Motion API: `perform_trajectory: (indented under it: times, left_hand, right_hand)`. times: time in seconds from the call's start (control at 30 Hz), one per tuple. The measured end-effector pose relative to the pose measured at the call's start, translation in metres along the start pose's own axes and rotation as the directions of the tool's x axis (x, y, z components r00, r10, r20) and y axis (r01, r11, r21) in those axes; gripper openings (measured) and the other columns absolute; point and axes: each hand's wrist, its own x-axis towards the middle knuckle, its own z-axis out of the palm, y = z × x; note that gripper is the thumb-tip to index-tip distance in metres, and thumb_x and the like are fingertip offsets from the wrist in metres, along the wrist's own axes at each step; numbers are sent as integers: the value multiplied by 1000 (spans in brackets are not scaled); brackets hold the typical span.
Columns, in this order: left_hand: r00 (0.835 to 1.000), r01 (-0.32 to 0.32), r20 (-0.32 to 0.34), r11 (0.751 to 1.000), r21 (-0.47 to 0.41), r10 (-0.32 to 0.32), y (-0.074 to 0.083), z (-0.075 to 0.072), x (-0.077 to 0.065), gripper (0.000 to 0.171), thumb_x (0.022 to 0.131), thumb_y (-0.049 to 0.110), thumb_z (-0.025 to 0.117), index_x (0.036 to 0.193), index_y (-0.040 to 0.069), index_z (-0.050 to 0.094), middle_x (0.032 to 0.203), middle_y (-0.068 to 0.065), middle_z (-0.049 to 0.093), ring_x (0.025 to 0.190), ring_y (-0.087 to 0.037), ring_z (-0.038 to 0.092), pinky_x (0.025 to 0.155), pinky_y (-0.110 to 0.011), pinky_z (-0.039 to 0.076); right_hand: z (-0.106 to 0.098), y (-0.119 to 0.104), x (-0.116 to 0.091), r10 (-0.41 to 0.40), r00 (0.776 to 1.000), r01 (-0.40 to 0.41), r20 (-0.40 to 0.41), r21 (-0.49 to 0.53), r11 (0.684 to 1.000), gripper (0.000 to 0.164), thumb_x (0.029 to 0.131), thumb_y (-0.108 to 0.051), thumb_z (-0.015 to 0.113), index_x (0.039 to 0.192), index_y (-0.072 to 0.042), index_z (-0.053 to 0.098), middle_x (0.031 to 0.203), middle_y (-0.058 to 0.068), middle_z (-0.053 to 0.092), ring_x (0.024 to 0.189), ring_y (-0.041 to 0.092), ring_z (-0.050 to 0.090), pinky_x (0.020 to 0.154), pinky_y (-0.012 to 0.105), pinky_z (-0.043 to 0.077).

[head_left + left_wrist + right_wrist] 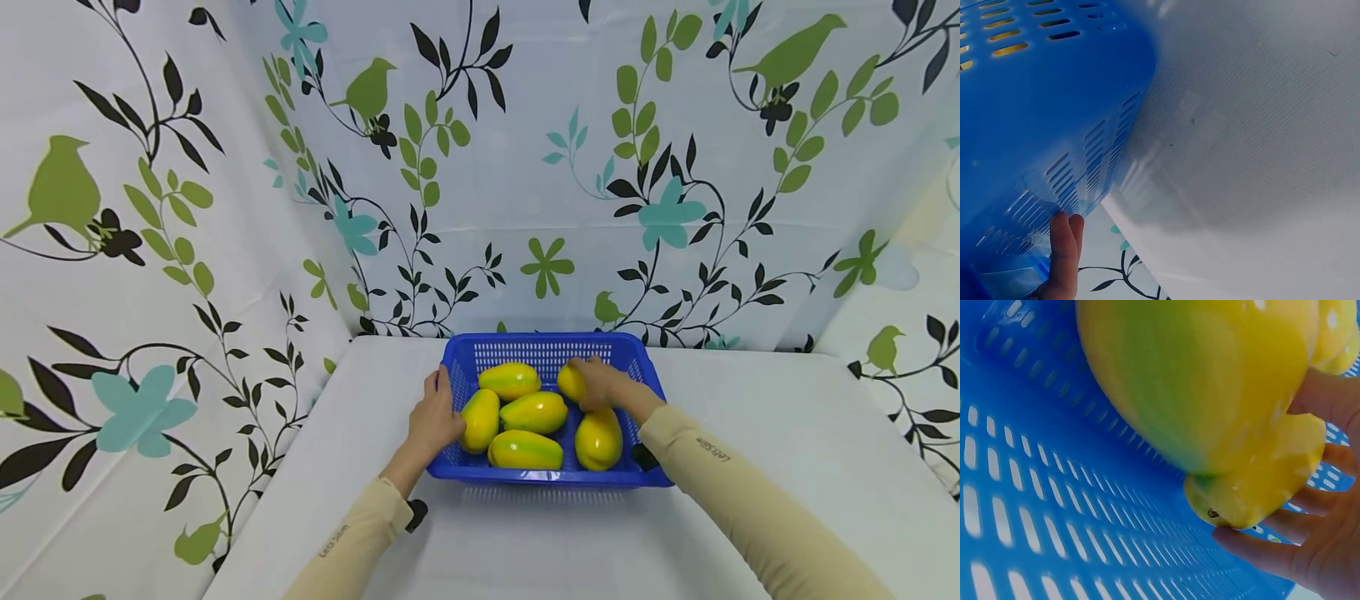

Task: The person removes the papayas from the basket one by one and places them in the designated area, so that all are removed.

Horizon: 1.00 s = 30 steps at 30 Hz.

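Observation:
A blue plastic basket (555,477) with slotted walls stands on the white table, with several yellow-green fruits, like mangoes or papayas, inside. At its left side my left hand (435,421) grips the rim; in the left wrist view, fingers (1065,250) lie against the outer wall. My right hand (603,385) reaches into the back right part and holds one yellow fruit (572,383). The right wrist view shows fingers and thumb round this fruit (1260,481), which a nearer fruit (1197,381) partly covers. That nearer fruit (598,440) lies at the front right.
Other fruits lie in the left and middle of the basket, among them one fruit (534,412) at the centre. The white table (555,542) extends in front and to both sides. A patterned curtain (525,183) hangs behind and at the sides.

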Motion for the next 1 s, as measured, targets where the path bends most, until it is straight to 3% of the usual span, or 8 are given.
perform_trajectory:
  times: [0.17, 0.27, 0.43, 0.7, 1.0]
  left_hand:
    - [1000, -28, 5, 1000, 4, 28, 5, 10, -1, 86, 73, -2, 57, 151, -10, 21, 148, -34, 30, 47, -20, 43, 42, -29, 34]
    - [999, -44, -2, 999, 10, 44, 6, 12, 0, 85, 74, -2, 57, 151, -12, 22, 147, -35, 31, 47, -21, 44, 42, -31, 35]
    - [1000, -29, -3, 999, 22, 29, 4, 4, -1, 83, 76, -1, 57, 150, -12, 21, 147, -35, 30, 50, -25, 46, 44, -35, 39]
    - [1000, -19, 4, 1000, 21, 19, -2, -8, -1, 84, 76, -1, 54, 151, -13, 17, 148, -37, 27, 48, -25, 45, 43, -35, 37]
    - [999, -19, 35, 1000, 11, 18, 1, 0, 2, 86, 76, 0, 54, 151, -13, 15, 149, -37, 25, 50, -25, 46, 44, -34, 37]
  right_hand:
    - [8, 12, -6, -21, 1000, 21, 10, 41, 999, 81, 81, -4, 74, 149, 3, 31, 135, 27, 49, 114, 39, 52, 102, 57, 40]
    - [6, 15, -8, -72, 997, 72, -10, 29, 997, 82, 80, -5, 76, 148, 6, 31, 133, 27, 52, 114, 39, 53, 103, 55, 40]
    - [-10, 7, -10, -147, 986, 149, -83, 28, 988, 85, 81, -5, 75, 150, 2, 26, 139, 28, 48, 128, 46, 45, 105, 58, 36]
    - [-42, -10, -28, -222, 963, 221, -155, -26, 975, 79, 80, -2, 75, 147, -6, 34, 131, 21, 53, 110, 36, 55, 94, 54, 47]
    - [-68, 12, -57, -207, 927, 186, -314, -93, 978, 83, 79, -5, 74, 152, -7, 35, 141, 26, 45, 114, 41, 54, 90, 59, 48]
